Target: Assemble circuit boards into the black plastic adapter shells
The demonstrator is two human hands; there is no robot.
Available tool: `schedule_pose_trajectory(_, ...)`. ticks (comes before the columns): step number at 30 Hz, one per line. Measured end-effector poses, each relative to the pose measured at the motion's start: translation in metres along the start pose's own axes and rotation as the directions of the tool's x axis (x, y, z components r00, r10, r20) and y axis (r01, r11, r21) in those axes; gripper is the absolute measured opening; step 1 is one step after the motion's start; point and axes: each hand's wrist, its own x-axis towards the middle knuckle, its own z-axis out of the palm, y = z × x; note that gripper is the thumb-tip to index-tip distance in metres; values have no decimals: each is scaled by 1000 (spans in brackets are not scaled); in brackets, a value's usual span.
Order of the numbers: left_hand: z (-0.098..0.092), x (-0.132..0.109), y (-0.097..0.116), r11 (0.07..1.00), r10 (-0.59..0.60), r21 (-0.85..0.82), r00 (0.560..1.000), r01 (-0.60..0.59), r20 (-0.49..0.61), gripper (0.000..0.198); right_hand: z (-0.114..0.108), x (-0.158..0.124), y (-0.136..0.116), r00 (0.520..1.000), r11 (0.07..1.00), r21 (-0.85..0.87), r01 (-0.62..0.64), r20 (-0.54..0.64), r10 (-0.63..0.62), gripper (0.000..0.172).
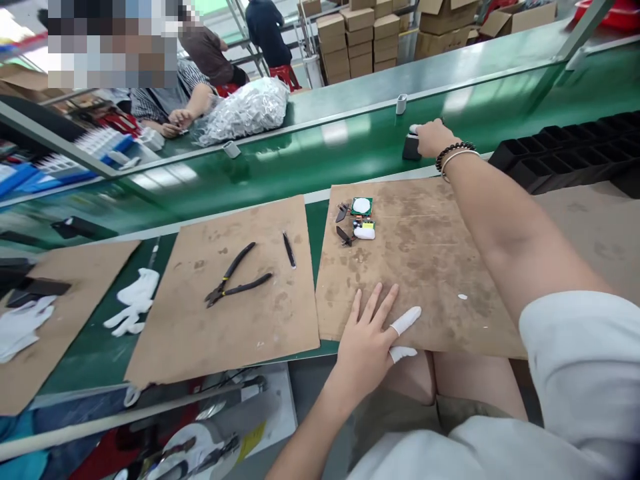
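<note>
My left hand point(373, 333) lies flat and open on the near edge of a worn brown board point(425, 267), with white finger cots on the index finger and thumb. My right hand point(433, 138) is stretched far out over the green conveyor belt point(350, 150), closed on a small dark block with a white top point(412, 143). A green circuit board with a white round part point(361, 206) and a small white part point(365, 233) lie at the board's far left corner, beside small black pieces point(343, 223).
Black cutting pliers point(235, 277) and a thin black tool point(289, 250) lie on a second board point(225, 293). White gloves point(133, 303) lie left of it. Black trays point(570, 150) stand far right. Small grey parts point(401, 103) ride the belt. Other people work across it beside a bag of white parts point(247, 110).
</note>
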Motion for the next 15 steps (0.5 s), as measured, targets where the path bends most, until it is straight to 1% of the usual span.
schedule_pose_trajectory(1, 2, 1, 2, 1000, -5, 14, 1000, 5, -10, 64, 5, -5, -7, 999, 999, -19, 26, 38, -25, 37)
schedule_pose_trajectory(3, 6, 5, 8, 999, -17, 26, 999, 18, -35, 64, 13, -21, -27, 982, 991, -65, 115, 155, -104, 36)
schedule_pose_trajectory(4, 8, 6, 11, 999, -25, 26, 998, 26, -49, 64, 16, -32, -38, 965, 984, -65, 167, 213, -150, 36)
schedule_pose_trajectory(5, 11, 8, 15, 999, -33, 23, 997, 34, -67, 64, 19, -44, -49, 937, 971, -53, 232, 282, -208, 33)
schedule_pose_trajectory(6, 13, 10, 18, 999, -41, 19, 996, 42, -82, 64, 22, -57, -59, 892, 951, -30, 307, 356, -277, 30)
schedule_pose_trajectory(7, 15, 12, 20, 999, -46, 15, 994, 48, -96, 65, 23, -71, -67, 826, 920, 4, 392, 440, -353, 37)
schedule_pose_trajectory(8, 16, 13, 22, 999, -52, 11, 993, 53, -104, 65, 25, -83, -74, 733, 872, 39, 489, 523, -434, 47)
schedule_pose_trajectory(9, 17, 14, 23, 998, -55, 8, 993, 57, -108, 65, 25, -95, -79, 644, 823, 61, 565, 590, -486, 53)
schedule_pose_trajectory(10, 18, 15, 23, 998, -58, 4, 992, 59, -108, 65, 26, -104, -83, 568, 778, 65, 625, 645, -511, 54)
schedule_pose_trajectory(11, 19, 15, 23, 998, -58, 0, 993, 59, -105, 65, 26, -112, -86, 523, 746, 48, 664, 684, -509, 53)
schedule_pose_trajectory(12, 19, 15, 22, 998, -58, -4, 993, 58, -100, 64, 27, -116, -88, 512, 734, 11, 679, 709, -484, 51)
schedule_pose_trajectory(15, 18, 14, 19, 999, -49, 0, 995, 49, -91, 63, 25, -121, -95, 546, 742, -106, 662, 747, -380, 48)
